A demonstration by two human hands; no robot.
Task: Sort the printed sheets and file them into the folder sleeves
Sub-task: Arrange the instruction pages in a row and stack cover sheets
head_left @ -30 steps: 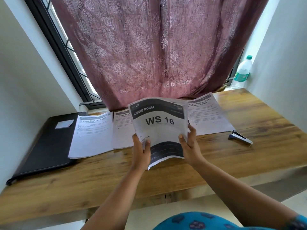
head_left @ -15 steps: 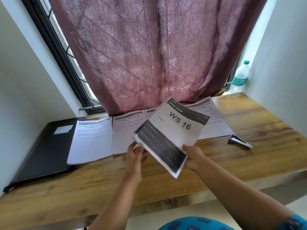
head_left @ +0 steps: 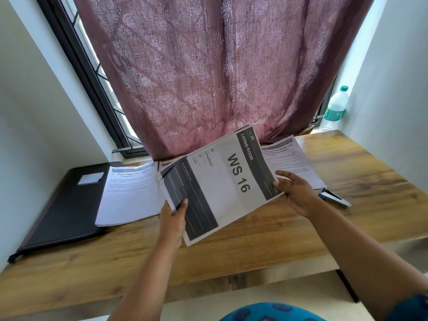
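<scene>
Wooden desk (head_left: 266, 242) at mid-frame bears sorted sheets (head_left: 129, 193) beside the black folder (head_left: 67, 205), while the left hand (head_left: 172, 218) and right hand (head_left: 298, 193) each pinch the "WS 16" stack (head_left: 220, 184) aloft at center, probably to read it for sorting.

Two bare forearms reach forward from the bottom of the view, converging toward the middle. The left hand (head_left: 172, 222) is raised, thumb pinched on top with fingers hidden below what it holds. The right hand (head_left: 297, 194) grips from the opposite side, thumb on top, wrist bent inward.
</scene>
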